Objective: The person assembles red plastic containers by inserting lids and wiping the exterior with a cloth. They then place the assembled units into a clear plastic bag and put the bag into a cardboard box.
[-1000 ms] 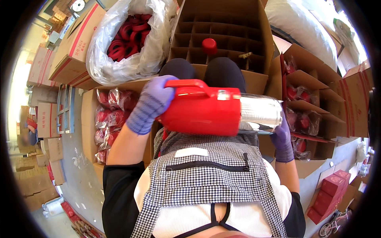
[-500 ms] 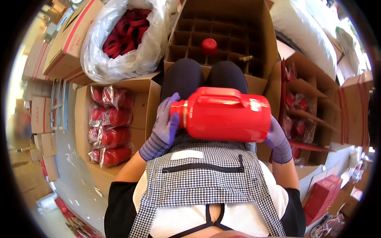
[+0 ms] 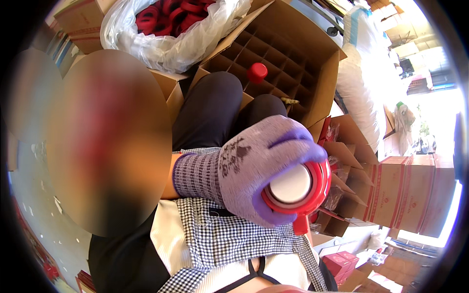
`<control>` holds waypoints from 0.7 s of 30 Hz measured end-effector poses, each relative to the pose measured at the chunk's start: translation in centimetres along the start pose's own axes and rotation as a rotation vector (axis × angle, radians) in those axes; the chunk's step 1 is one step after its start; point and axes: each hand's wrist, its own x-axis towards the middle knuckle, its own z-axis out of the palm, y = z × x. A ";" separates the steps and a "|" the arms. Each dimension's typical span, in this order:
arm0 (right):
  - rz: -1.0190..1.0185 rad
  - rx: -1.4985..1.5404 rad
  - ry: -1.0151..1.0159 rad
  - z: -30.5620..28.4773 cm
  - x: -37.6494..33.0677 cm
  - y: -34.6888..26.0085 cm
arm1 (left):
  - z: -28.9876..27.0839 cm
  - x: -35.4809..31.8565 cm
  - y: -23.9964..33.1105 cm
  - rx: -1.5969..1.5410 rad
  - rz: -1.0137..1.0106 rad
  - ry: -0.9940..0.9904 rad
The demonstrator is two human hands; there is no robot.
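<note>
My left hand [image 3: 266,171], in a purple-grey glove, is wrapped round the neck end of a red vacuum jug [image 3: 322,180]. The jug's top is turned up toward my view, showing a round white stopper [image 3: 290,184] inside the red rim. Part of the red handle [image 3: 301,225] sticks out below the rim. The jug's body is hidden behind its top and the glove. My right hand does not show. Ahead of my knees, a small red cap [image 3: 257,72] sits on the dividers of an open carton [image 3: 317,68].
A clear plastic bag [image 3: 178,56] of red ring-shaped parts [image 3: 168,18] stands at the far left. On the right is a divided carton [image 3: 349,188] with plastic-wrapped pieces, beside stacked closed cartons [image 3: 410,193]. White sacks [image 3: 359,93] lie behind it. A blurred patch hides the left side.
The jug has swung from lying crosswise to pointing its top at my view. My left hand has moved right with it. My right hand has gone out of sight, and the view has turned.
</note>
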 end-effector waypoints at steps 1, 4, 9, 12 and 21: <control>0.002 0.005 -0.004 -0.1 0.3 0.1 | 0.1 0.2 0.3 -0.017 -0.001 -0.023; 0.010 0.019 -0.011 -0.7 1.2 0.0 | 0.7 0.2 0.5 -0.068 -0.004 0.076; 0.013 0.057 -0.010 -0.9 1.9 0.7 | 0.7 0.7 -0.1 -0.116 0.078 0.107; 0.009 0.077 -0.001 -1.3 2.4 0.5 | 0.6 1.7 -1.5 -0.178 0.109 0.052; 0.033 0.167 0.080 -4.3 1.3 2.9 | 4.8 1.1 -10.1 -0.339 0.022 -0.244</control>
